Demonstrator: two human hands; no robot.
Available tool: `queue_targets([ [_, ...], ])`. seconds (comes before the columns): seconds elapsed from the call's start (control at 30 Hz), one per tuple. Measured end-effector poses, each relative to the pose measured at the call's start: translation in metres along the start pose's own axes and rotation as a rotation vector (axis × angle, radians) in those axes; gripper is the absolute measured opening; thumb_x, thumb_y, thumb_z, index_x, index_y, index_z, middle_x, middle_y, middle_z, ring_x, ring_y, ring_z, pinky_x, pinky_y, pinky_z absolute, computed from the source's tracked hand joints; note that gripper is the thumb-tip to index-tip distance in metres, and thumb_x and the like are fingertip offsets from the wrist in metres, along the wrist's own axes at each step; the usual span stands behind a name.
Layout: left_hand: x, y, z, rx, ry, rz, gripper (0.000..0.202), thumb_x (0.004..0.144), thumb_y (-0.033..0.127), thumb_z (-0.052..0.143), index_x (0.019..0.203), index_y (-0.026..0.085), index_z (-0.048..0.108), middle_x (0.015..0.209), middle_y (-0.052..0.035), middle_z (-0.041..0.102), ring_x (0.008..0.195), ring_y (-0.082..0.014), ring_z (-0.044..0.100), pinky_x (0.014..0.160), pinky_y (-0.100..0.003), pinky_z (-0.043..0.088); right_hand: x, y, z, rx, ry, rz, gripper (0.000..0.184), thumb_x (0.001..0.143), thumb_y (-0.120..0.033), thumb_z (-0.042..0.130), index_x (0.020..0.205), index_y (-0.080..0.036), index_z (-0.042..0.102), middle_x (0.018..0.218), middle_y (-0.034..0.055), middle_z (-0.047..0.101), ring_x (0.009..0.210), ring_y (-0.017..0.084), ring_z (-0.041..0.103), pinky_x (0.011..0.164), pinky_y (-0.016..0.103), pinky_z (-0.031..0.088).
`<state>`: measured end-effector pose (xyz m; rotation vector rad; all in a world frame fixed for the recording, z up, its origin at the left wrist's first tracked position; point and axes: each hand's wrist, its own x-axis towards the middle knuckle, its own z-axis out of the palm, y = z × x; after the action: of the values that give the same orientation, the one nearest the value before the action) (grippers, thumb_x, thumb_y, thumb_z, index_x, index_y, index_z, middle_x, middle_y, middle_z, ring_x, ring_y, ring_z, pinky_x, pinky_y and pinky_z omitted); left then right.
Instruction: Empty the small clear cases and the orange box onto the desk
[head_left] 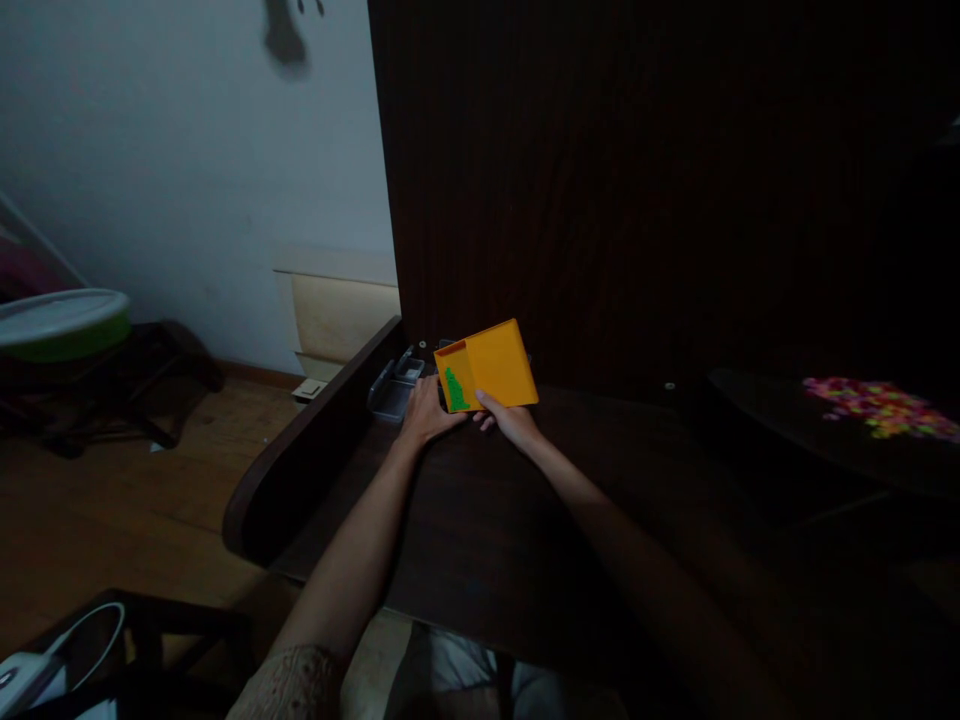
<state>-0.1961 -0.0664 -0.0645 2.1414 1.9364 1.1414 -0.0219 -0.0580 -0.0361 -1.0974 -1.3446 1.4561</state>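
While clamping tray (499, 362) w/ R hand (514, 423), cups L hand (425, 412) nr corner; can't make out L fingertips or grip.

Head-worn view, looking forward and down, from above a dark desk (472, 540)

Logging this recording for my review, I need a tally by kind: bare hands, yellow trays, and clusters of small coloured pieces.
Hands: 2 (left hand, right hand)
Yellow tray: 1
Clusters: 2 (green cluster in the tray, mixed-colour cluster at far right)
Total: 5
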Motion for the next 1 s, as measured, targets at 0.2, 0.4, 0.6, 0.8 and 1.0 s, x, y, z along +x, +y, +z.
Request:
queue_targets([
  [0.2,0.001,0.001,-0.001,0.024,-0.033,-0.026,0.059,0.068,0.047,0.074,0.113,0.016,0.053,0.109,-0.0129,0.06,0.106,-0.034,0.055,0.091,-0.049,0.048,-0.002,0.001,0.005,-0.086,-0.043,-0.013,0.027,0.082,-0.041,0.069,0.065,-0.019,0.064,0.056,-0.0025,0.065,0.044,0.009,0.054,0.05,0.022,0.046],
  [0.4,0.0,0.0,0.0,-0.048,-0.071,-0.02,0.057,0.071,0.043,0.073,0.116,0.015,0.051,0.112,-0.0134,0.058,0.11,-0.0334,0.053,0.093,-0.049,0.049,0.001,0.003,0.01,-0.126,-0.045,-0.039,0.035,0.083,-0.043,0.066,0.058,-0.02,0.061,0.052,-0.0034,0.06,0.045,0.009,0.053,0.053,0.022,0.044],
  [0.6,0.0,0.002,0.003,-0.137,-0.1,-0.038,0.058,0.071,0.039,0.073,0.119,0.015,0.049,0.116,-0.0151,0.057,0.109,-0.0333,0.057,0.092,-0.048,0.05,0.002,0.008,0.008,-0.161,-0.055,-0.053,0.041,0.084,-0.047,0.063,0.054,-0.019,0.059,0.052,-0.0023,0.06,0.048,0.01,0.055,0.06,0.024,0.046],
  [0.8,0.002,0.009,0.004,-0.289,-0.066,-0.149,0.061,0.066,0.033,0.078,0.115,0.015,0.047,0.116,-0.0146,0.058,0.107,-0.0303,0.061,0.089,-0.043,0.053,0.0,0.007,0.012,-0.164,-0.054,-0.093,0.039,0.08,-0.05,0.064,0.056,-0.019,0.059,0.052,-0.0021,0.061,0.047,0.011,0.055,0.058,0.026,0.047],
  [1.0,0.002,0.014,0.002,-0.361,-0.055,-0.254,0.062,0.065,0.027,0.077,0.115,0.016,0.042,0.116,-0.0142,0.061,0.108,-0.0292,0.063,0.088,-0.04,0.053,0.001,0.004,0.016,-0.143,-0.063,-0.129,0.036,0.078,-0.05,0.066,0.058,-0.02,0.059,0.052,-0.0019,0.059,0.045,0.012,0.054,0.053,0.027,0.047],
])
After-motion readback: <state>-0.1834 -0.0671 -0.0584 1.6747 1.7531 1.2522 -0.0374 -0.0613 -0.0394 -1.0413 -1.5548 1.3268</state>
